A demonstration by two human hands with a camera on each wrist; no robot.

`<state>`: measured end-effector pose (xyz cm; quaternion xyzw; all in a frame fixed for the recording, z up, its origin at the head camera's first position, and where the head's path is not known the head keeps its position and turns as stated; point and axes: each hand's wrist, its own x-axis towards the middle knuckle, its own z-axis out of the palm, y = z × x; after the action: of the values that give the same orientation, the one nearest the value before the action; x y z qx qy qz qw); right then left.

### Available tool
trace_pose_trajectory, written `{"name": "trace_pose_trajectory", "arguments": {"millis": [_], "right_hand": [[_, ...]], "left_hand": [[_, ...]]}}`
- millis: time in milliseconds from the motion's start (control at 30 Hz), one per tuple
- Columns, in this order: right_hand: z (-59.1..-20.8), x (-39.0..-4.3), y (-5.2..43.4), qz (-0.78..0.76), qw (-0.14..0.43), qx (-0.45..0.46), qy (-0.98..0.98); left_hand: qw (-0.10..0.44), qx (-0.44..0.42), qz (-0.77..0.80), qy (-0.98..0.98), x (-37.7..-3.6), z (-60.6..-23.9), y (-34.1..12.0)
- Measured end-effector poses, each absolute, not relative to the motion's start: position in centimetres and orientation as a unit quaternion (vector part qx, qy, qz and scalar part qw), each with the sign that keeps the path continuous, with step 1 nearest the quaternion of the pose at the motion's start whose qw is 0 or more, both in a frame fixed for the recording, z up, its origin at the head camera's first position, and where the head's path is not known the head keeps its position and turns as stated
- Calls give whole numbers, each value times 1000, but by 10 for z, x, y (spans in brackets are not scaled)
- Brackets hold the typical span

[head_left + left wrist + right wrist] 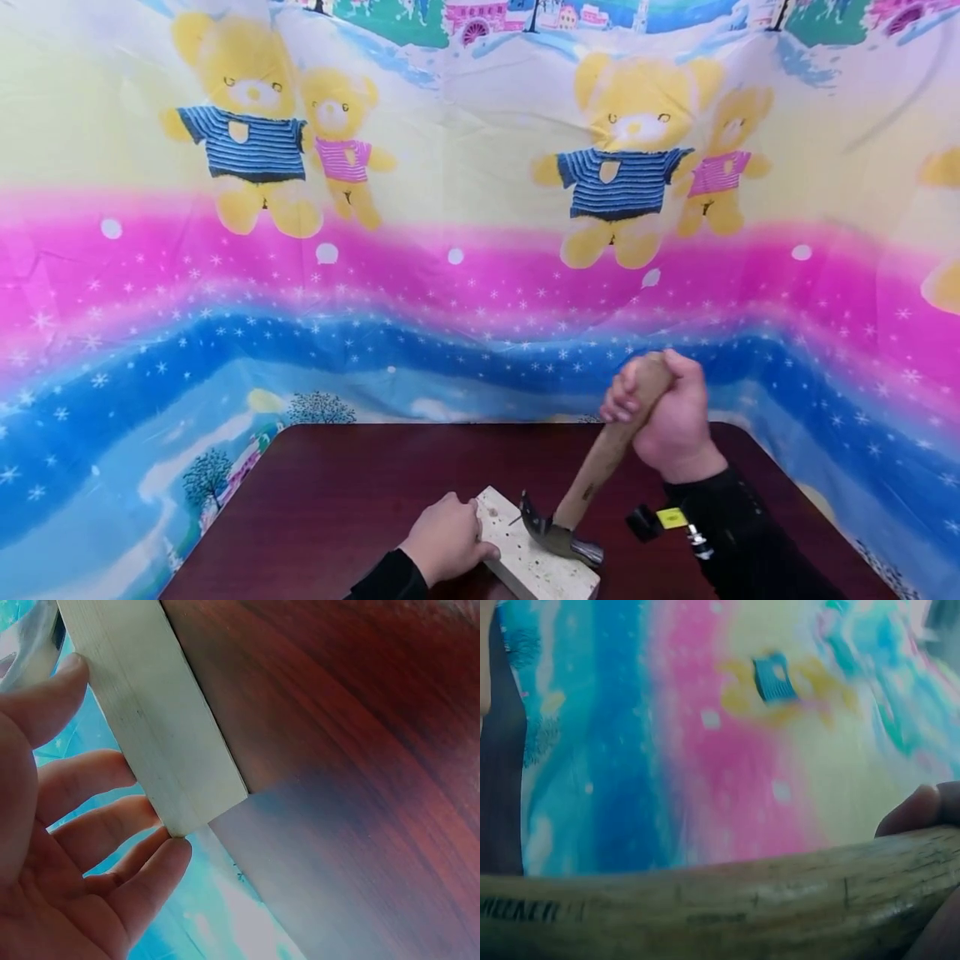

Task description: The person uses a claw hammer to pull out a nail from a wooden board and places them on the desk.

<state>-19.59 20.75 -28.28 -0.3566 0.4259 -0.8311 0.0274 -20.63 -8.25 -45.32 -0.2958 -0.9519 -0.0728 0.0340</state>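
Note:
A pale wooden block lies on the dark red-brown table, its top marked with small dark spots. My left hand grips the block along its left edge; thumb and fingertips touch that side in the left wrist view. My right hand is wrapped round the upper end of the wooden handle of a claw hammer. The hammer's metal head sits over the block, handle tilted up to the right, claw toward the far left. By the claw tips a thin slanted nail shows; whether the claw grips it I cannot tell.
The table has a rounded far edge. Behind it and along both sides hangs a colourful cloth printed with bears and snowflakes. A dark device with a yellow tag is strapped at the right wrist.

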Motion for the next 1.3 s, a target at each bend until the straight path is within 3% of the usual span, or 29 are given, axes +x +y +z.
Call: {"name": "trace_pose_trajectory", "arguments": {"millis": [167, 267, 700, 967, 1167, 1300], "right_hand": [[-298, -203, 254, -872, 100, -376, 298], [-299, -206, 269, -880, 113, -367, 279], [-269, -193, 274, -917, 84, -316, 230], [-253, -172, 274, -929, 80, -307, 189], [-237, -154, 279, -925, 79, -321, 188], [-233, -144, 279, -913, 83, -344, 203]], "left_hand": [[26, -296, -62, -953, -208, -453, -82], [32, -295, -60, -953, -208, -454, -83], [11, -299, -65, -952, -206, -452, -82], [11, -349, -25, -937, -204, -446, -91], [-17, -351, -131, -927, -212, -437, -101], [55, -336, -279, -898, -206, -412, -100]]}}
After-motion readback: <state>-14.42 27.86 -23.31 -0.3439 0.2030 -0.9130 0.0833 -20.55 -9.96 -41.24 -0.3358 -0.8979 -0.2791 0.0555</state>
